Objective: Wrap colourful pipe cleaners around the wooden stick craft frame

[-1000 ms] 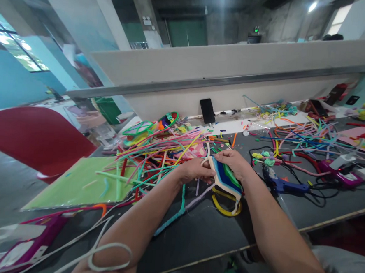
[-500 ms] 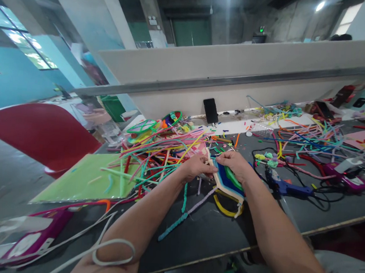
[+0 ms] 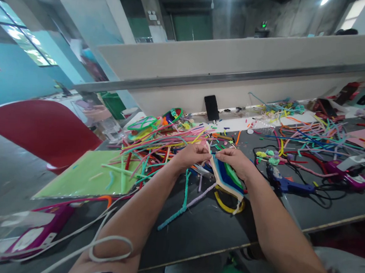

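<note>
Between my hands is a layered craft piece (image 3: 229, 178) of bent pipe cleaners, cream outside, then blue, dark blue and green. My left hand (image 3: 195, 155) pinches the cream strip near its upper left corner. With thumb and finger together, my right hand (image 3: 232, 160) grips the piece's top edge, close to the left fingertips. A yellow curved strip (image 3: 224, 204) shows under the lower edge. Scissors (image 3: 205, 171) lie partly hidden beside my left hand. A teal and lilac twisted strip (image 3: 182, 209) lies on the dark table to the left.
Loose pipe cleaners (image 3: 157, 147) heap at the left over a green sheet (image 3: 84, 178). A blue glue gun (image 3: 291, 185) with black cable lies right. A phone (image 3: 211, 108) leans on the white partition (image 3: 236, 61). A white cable (image 3: 110, 247) crosses my left forearm.
My left hand has moved slightly up and left along the cream strip, uncovering the scissors. My right fingertips have shifted a little toward the piece's top corner.
</note>
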Tool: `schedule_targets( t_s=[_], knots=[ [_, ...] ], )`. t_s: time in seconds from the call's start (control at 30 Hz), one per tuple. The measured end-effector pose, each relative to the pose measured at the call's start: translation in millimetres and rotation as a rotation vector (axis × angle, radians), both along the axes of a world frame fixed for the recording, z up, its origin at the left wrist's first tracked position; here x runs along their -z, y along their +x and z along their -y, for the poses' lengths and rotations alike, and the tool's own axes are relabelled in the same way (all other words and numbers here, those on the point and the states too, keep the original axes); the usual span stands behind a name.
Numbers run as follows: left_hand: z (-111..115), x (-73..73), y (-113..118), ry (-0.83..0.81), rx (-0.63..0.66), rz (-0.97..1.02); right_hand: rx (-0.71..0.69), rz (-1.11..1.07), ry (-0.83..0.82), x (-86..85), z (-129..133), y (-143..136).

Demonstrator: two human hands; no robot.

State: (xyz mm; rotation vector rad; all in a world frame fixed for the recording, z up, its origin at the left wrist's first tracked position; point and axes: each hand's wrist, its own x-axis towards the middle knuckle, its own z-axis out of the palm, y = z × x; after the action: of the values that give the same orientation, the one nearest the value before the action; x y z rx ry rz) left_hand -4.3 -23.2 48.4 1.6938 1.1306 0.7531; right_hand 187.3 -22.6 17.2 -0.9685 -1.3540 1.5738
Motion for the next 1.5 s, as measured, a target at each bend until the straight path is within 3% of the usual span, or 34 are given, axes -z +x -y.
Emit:
schedule_targets(
  t_s=[0.2, 0.3, 0.5, 0.63, 0.7, 0.83, 0.9, 0.97, 1.13, 1.33, 1.5],
  knots=[
    [9, -2.7, 12, 0.07, -0.069, -0.046, -0.077, 0.192, 0.226, -6.9, 4, 3],
    [14, -4.7, 18, 0.078, -0.096, 0.008, -0.061, 0.233, 0.251, -9.9, 6, 4],
    [16, 0.0, 27, -0.215, -0.155, 0.268, -0.045, 0.148, 0.223, -12.0, 7, 3],
    [12, 0.8, 23, -0.292, -0.099, 0.249, -0.034, 0.154, 0.183, -11.6, 7, 4],
    [11, -1.9, 19, -0.111, -0.103, 0.182, -0.027, 0.134, 0.147, -11.6, 7, 5],
    [14, -12.7, 10, 0.525, -0.296, 0.011, 0.003, 0.071, 0.075, -11.5, 6, 6],
    [20, -16.6, 9, 0.738, -0.27, -0.162, 0.024, 0.051, 0.049, -11.1, 6, 5],
    [25, -16.9, 11, 0.877, -0.161, -0.328, 0.036, 0.038, 0.031, -10.4, 6, 5],
    [25, -4.0, 16, 1.006, 0.026, -0.621, 0.04, 0.033, 0.034, -7.8, 4, 4],
    [15, 15.9, 17, 1.071, -0.016, -0.652, 0.043, 0.066, 0.069, -5.8, 3, 3],
    [15, 17.2, 18, 1.095, -0.022, -0.656, 0.048, 0.108, 0.081, -6.5, 3, 1]
  ],
)
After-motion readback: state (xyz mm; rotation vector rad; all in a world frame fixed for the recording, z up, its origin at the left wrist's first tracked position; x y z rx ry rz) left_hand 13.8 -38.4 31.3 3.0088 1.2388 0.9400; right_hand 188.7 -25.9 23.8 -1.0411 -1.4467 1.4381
